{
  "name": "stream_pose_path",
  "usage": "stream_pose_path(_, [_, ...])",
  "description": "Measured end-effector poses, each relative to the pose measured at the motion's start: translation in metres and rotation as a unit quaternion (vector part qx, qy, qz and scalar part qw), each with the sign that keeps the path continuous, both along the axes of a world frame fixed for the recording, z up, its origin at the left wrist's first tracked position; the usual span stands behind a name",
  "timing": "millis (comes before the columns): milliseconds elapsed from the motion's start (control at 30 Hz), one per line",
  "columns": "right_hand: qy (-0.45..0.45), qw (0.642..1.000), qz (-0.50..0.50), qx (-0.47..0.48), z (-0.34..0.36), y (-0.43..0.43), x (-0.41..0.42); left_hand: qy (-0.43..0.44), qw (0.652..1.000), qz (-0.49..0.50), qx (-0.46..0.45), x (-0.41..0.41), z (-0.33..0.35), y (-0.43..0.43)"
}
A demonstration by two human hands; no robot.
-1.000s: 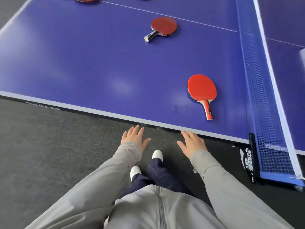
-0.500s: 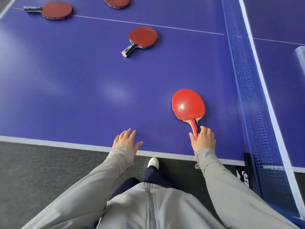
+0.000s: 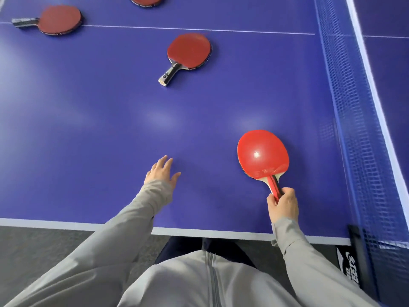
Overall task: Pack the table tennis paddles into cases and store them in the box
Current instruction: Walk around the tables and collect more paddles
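Observation:
My right hand (image 3: 282, 204) is closed around the handle of a bright red paddle (image 3: 262, 156), whose blade sits low over the blue table (image 3: 88, 129) near its front right. My left hand (image 3: 161, 172) hovers over the table with fingers spread and holds nothing. A darker red paddle with a black handle (image 3: 188, 52) lies further out in the middle. Another dark red paddle (image 3: 58, 19) lies at the far left, and a third (image 3: 146, 0) is cut off by the top edge. No cases or box are in view.
The blue net (image 3: 354, 129) runs along the right side, with its black clamp post (image 3: 358, 251) at the table's near corner. The table's white front edge (image 3: 199, 231) is just before my body. Grey floor (image 3: 33, 251) lies below left.
I have stepped up to the table. My right hand reached the bright red paddle's handle and closed on it. My left hand moved forward over the table surface.

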State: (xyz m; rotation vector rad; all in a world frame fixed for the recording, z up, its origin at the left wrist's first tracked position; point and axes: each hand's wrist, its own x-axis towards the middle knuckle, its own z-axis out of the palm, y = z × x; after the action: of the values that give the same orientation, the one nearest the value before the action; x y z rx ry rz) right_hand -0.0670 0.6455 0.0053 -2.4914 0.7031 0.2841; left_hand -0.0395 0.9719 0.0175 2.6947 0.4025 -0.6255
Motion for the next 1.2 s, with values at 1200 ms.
stream_pose_path(1200, [-0.11, 0.972, -0.204, 0.034, 0.009, 0.068, 0.063, -0.125, 0.958, 0.184, -0.181, 0.287, 0.0, 0.035])
